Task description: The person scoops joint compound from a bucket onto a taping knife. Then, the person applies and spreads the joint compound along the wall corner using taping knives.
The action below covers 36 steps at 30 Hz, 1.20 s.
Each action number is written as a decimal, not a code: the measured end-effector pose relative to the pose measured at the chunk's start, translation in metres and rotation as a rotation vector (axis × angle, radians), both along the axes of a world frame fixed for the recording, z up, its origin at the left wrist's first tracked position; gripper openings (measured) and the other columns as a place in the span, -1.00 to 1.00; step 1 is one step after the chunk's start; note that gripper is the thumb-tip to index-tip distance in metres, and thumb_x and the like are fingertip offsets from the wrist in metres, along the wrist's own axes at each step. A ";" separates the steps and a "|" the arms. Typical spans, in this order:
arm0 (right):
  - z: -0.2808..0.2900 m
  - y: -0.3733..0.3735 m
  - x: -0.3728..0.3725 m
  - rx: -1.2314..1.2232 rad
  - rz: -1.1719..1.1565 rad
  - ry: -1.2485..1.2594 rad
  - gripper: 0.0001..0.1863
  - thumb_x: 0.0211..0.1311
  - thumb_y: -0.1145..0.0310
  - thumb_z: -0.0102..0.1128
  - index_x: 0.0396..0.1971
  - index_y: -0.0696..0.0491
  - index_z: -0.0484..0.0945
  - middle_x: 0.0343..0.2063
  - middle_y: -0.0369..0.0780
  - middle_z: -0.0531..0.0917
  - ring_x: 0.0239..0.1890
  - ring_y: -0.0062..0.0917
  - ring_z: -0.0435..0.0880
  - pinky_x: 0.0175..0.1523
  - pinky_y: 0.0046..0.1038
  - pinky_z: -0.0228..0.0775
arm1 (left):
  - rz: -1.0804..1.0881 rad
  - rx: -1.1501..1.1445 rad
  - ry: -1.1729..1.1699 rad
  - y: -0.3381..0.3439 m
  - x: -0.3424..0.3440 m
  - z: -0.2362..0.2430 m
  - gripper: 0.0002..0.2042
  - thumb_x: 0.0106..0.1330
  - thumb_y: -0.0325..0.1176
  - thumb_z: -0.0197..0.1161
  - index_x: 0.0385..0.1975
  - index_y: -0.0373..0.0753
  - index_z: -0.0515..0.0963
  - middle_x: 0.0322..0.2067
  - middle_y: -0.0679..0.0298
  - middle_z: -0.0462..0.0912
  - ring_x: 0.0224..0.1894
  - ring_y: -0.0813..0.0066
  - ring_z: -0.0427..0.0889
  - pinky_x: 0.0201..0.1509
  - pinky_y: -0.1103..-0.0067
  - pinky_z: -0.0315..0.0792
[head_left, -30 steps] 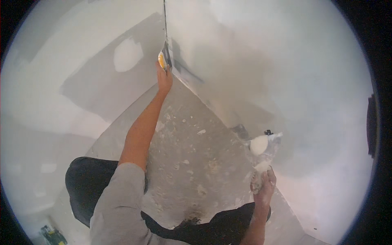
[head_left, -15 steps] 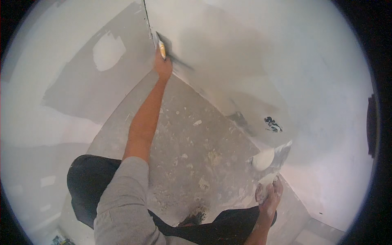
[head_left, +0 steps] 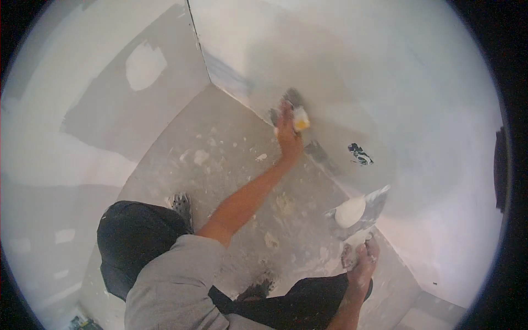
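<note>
My left hand (head_left: 289, 137) grips a putty knife (head_left: 300, 120) with a white and yellow handle against the lower part of the right-hand wall (head_left: 423, 126), near the floor seam. The knife and fingers are blurred. My right hand (head_left: 360, 261) is closed on a wide, plaster-smeared putty knife (head_left: 371, 209) at the lower right. A mound of white compound (head_left: 350, 212) sits on that blade. Between the two hands, a dark marking (head_left: 360, 154) shows on the wall.
The left wall (head_left: 99, 110) has grey and white patches and meets the right wall in a corner. The speckled floor (head_left: 231, 165) lies below, with my knees and speckled shoes on or over it. A green object (head_left: 82, 324) lies at the bottom left.
My left hand and knife have moved from the corner seam down and right along the right wall. My right hand and loaded knife have shifted slightly down and right in the picture.
</note>
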State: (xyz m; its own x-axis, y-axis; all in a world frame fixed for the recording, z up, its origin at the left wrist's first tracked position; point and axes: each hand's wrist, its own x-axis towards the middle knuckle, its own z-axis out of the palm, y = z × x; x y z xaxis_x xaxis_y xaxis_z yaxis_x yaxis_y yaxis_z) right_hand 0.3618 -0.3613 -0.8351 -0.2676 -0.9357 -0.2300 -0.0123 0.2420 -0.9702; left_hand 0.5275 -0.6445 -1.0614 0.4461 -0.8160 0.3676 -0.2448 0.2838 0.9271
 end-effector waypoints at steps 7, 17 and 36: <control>-0.009 -0.015 0.014 -0.069 0.133 -0.093 -0.52 0.31 0.23 0.20 0.09 0.24 0.41 -0.39 -0.26 0.63 -0.64 -0.68 0.52 -0.62 -0.65 0.32 | -0.334 0.030 0.063 0.098 -0.089 0.016 -0.13 -0.03 -0.84 -0.03 0.45 -0.22 0.12 0.46 0.05 0.09 0.50 0.02 0.00 0.54 0.22 -0.09; -0.016 -0.013 -0.007 -0.024 0.058 -0.132 -0.56 0.27 0.19 0.27 -0.04 0.24 0.48 -0.38 -0.22 0.65 -0.60 -0.64 0.56 -0.57 -0.61 0.38 | 0.026 0.349 0.517 0.129 0.042 -0.055 -0.72 0.47 -0.17 0.16 -0.16 -0.31 0.48 -0.34 0.34 0.51 -0.29 0.53 0.47 -0.19 0.49 0.40; -0.021 0.031 -0.006 -0.010 -0.213 0.077 -0.47 0.25 0.22 0.26 0.08 0.27 0.42 -0.38 -0.23 0.61 -0.59 -0.64 0.56 -0.63 -0.64 0.32 | 0.195 0.006 0.079 -0.129 0.254 -0.111 -0.54 0.47 -0.22 0.18 0.23 -0.39 0.34 0.04 0.04 0.57 0.09 0.26 0.53 0.19 0.42 0.35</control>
State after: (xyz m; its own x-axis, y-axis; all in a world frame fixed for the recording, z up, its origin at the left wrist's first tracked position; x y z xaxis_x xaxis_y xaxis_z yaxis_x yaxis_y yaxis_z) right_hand 0.3555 -0.3302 -0.8566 -0.4756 -0.8584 -0.1922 -0.0364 0.2375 -0.9707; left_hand 0.7811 -0.7736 -1.1724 0.6230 -0.7134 0.3208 -0.2214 0.2325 0.9471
